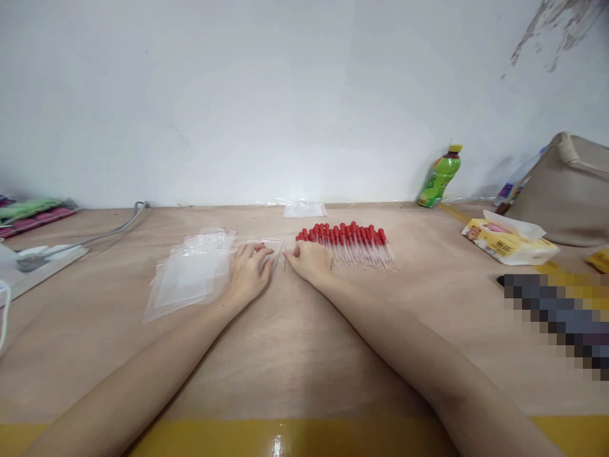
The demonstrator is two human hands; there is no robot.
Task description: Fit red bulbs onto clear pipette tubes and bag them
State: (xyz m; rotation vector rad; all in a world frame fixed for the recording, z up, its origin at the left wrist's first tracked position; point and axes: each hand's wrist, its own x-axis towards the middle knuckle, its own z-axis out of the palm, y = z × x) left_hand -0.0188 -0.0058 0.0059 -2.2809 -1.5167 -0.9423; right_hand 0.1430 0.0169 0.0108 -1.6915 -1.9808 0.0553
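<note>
My left hand (251, 270) lies palm down on a small clear zip bag (276, 246), fingers stretched over it and slightly spread. A bit of red shows by its fingertips. Just right of the bag, my right hand (311, 259) is closed in a pinch. A thin, faint strip shows below its fingertips; what it pinches is too small to make out. Behind and to the right of that hand lies a row of droppers (354, 244) with red bulbs and thin clear tubes. Left of my left hand is a spread stack of clear zip bags (190, 270).
Against the wall lies another clear bag (304, 209). A green bottle (440, 178) leans there, with a tissue pack (509, 241) and a beige bag (561, 190) to the right. A grey cable (109, 230) and a white power strip (52, 266) lie at left.
</note>
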